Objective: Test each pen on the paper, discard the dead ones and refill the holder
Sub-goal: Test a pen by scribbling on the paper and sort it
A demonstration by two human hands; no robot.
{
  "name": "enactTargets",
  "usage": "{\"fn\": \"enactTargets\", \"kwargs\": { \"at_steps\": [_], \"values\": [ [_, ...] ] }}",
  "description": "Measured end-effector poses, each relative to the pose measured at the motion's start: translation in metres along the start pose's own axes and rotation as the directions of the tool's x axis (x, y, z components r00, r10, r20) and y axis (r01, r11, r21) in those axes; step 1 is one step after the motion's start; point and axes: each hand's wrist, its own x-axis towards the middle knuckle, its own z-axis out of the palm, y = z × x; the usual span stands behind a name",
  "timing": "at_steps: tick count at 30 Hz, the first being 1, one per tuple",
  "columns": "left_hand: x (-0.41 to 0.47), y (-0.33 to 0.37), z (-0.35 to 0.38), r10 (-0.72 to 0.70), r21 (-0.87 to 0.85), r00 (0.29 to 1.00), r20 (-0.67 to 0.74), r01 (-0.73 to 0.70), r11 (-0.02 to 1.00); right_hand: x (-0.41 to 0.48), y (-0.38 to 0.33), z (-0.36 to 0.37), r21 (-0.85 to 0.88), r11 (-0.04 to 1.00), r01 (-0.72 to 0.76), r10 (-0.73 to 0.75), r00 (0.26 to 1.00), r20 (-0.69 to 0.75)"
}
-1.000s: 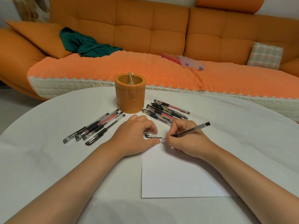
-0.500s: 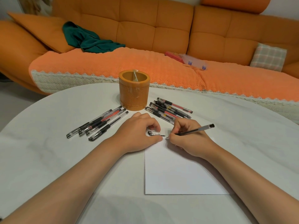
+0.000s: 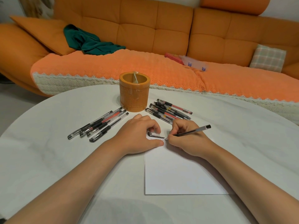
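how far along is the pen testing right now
Done: the holder stands empty, with pens in a left group and a right group on the table; which is tested, I cannot tell. In hand: the right hand writes with one pen at the top edge of the paper while the left hand holds its cap. Left: remaining tests, discarding, refilling.

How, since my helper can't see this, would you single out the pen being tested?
On the white table, find the paper sheet. At its far edge the right hand holds a pen, tip down. Unlike the pens lying beside the holder, it is uncapped and held.
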Motion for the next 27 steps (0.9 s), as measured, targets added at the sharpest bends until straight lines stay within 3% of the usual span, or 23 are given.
{"fn": "enactTargets", "kwargs": {
  "at_steps": [27],
  "values": [
    [-0.0006,-0.0018,0.0024,0.001,-0.009,1.0,-0.015,-0.001,1.0,-0.0029,0.0002,0.0011,-0.019,1.0,0.021,-0.021,1.0,-0.008]
  ]
}}
